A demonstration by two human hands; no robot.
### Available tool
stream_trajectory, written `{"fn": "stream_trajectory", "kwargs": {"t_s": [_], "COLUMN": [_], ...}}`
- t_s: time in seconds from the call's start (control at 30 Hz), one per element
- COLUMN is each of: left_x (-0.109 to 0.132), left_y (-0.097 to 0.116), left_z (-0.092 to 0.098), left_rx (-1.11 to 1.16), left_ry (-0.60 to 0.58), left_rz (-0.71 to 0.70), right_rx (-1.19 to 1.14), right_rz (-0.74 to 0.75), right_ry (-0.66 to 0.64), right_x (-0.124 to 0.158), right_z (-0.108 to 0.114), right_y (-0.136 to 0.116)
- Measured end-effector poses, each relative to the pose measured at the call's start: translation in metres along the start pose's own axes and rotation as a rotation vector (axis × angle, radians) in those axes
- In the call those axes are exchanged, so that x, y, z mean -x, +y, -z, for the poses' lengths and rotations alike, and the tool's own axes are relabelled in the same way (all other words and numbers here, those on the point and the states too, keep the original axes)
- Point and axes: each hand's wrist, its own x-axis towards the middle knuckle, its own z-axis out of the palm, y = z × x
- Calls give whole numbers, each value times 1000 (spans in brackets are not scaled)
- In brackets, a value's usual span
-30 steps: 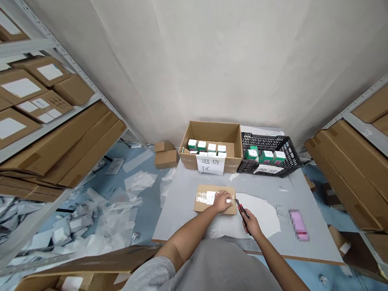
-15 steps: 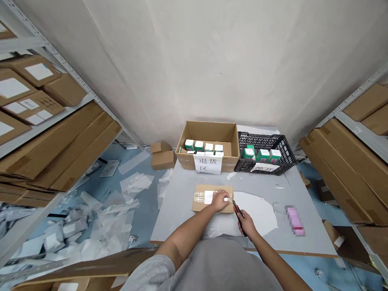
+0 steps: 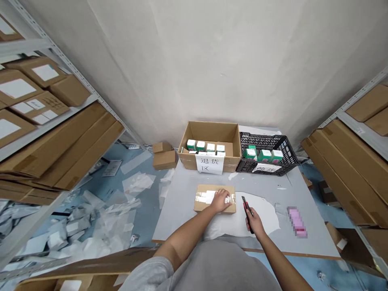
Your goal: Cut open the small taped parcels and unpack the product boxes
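On the table, a taped cardboard box (image 3: 200, 205) with a white label lies flat in front of me. My left hand (image 3: 221, 201) holds it by the right part of its top, fingers curved over the taped end. In my right hand (image 3: 255, 222) is a black and red utility knife (image 3: 245, 205), its tip pointing away from me and apart from the box. A white sheet (image 3: 263, 214) is spread beneath the knife and beside the box.
At the table's back stand an open carton (image 3: 186, 161) and a black plastic crate (image 3: 286, 163), both holding small green-and-white boxes. A pixelated pink item (image 3: 297, 222) lies at right. Shelves of cartons flank the table; paper scraps (image 3: 106, 226) cover the floor at left.
My right hand has drawn the utility knife away from the box's right end, to the right. My left hand stays on the box. The view has shifted slightly.
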Motion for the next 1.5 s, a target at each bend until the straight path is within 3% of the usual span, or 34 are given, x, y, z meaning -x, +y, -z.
{"fn": "stream_trajectory", "kwargs": {"t_s": [0.17,0.27,0.4,0.53,0.63,0.7,0.77,0.93,1.1,1.2,1.3,1.5], "left_x": [24,40,59,76,81,81,78,71,68,64,62,78], "left_y": [-14,-25,-40,-53,-58,-59,-58,-56,-61,-66,-71,-85], "left_z": [7,10,18,31,40,44,49,57,60,65,73,80], "left_rx": [-76,-171,-271,-293,-284,-278,-276,-269,-223,-97,28,-42], "left_ry": [112,186,246,209,186,186,181,157,167,151,93,-107], "left_rz": [-25,1,91,131,118,122,129,163,181,206,216,69], "right_rx": [375,604,666,614,608,627,586,468,537,558,623,776], "right_rz": [82,51,-46,-83,-33,78,245,434,570,642,652,461], "right_ry": [202,305,326,327,405,455,411,306,155,159,168,-94], "right_x": [-41,-74,-110,-124,-117,-106,-92,-58,-39,-33,-31,-28], "right_z": [4,-1,-8,-15,-21,-25,-30,-47,-67,-70,-66,-56], "right_y": [12,24,42,49,36,18,-3,-48,-72,-84,-97,-97]}}
